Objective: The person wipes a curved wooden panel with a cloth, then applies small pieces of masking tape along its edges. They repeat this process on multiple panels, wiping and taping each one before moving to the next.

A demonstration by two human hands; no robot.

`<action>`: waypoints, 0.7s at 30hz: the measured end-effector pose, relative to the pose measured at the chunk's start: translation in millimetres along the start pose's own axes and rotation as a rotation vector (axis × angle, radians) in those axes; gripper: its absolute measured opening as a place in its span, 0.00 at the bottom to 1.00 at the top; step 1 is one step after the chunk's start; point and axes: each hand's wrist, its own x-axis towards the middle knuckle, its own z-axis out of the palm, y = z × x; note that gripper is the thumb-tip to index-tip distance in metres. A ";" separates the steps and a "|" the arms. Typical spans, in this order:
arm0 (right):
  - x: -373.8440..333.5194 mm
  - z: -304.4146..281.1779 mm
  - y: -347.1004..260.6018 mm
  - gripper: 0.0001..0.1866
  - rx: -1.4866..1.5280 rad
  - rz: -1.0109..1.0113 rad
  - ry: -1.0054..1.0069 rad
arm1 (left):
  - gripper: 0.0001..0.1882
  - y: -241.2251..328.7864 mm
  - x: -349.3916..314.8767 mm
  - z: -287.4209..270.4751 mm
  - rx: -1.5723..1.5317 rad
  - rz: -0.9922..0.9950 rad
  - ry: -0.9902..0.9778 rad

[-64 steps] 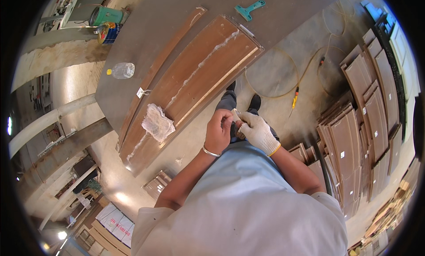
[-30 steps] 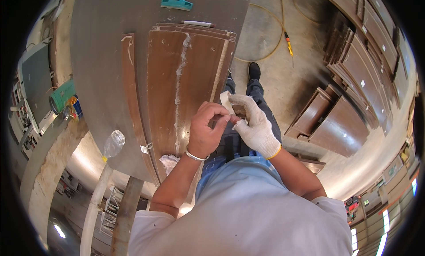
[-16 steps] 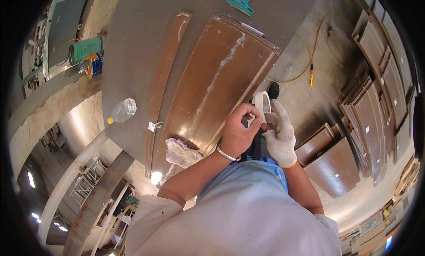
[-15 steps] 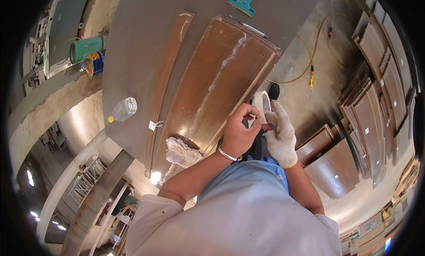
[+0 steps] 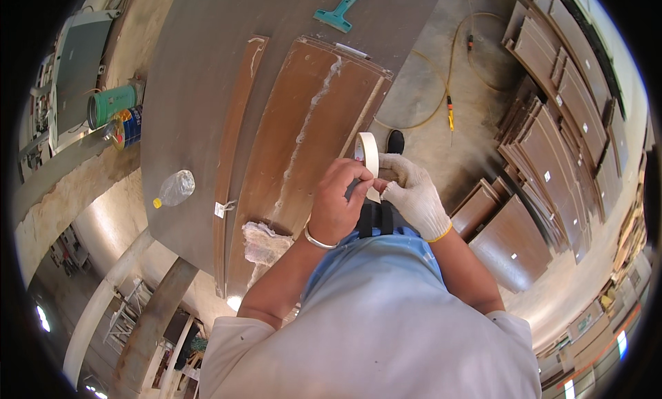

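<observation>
- Tape roll (image 5: 371, 153), head view: pale, upright, held off the table between the two hands, in front of the person's waist.
- Right hand (image 5: 416, 200): in a white knitted glove, its bare thumb tip exposed; grip closed on the roll from the right.
- Left hand (image 5: 338, 202): bare, with a light bracelet (image 5: 319, 239) at the wrist; thumb and forefinger nearly together at the roll's lower edge. Whether this grip clamps the roll cannot be told.
- Table (image 5: 186, 102): dark surface, bearing stacked brown panels (image 5: 283, 133), the top one marked lengthwise by a whitish streak (image 5: 312, 115).
- Beside the panels, on their left: a narrow brown strip (image 5: 239, 109), with a white tag (image 5: 220, 210) near its lower end.
- Crumpled whitish sheet (image 5: 266, 245): on the panels' near end.
- Clear bottle (image 5: 178, 188), yellow-capped: lying left of the strip.
- Teal scraper (image 5: 336, 17): beyond the panels' far end.
- Floor, right: yellowish hose (image 5: 441, 102).
</observation>
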 end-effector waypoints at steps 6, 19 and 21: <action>-11.8 0.2 -12.9 0.24 0.051 -0.048 0.026 | 0.12 15.5 1.4 -6.4 0.071 0.060 0.010; -23.7 -6.5 -28.7 0.16 -0.187 0.022 0.056 | 0.09 41.9 -1.1 -12.7 0.201 0.130 -0.035; -24.4 -7.4 -31.8 0.15 -0.192 -0.001 0.033 | 0.09 43.4 -1.1 -13.3 0.204 0.125 -0.045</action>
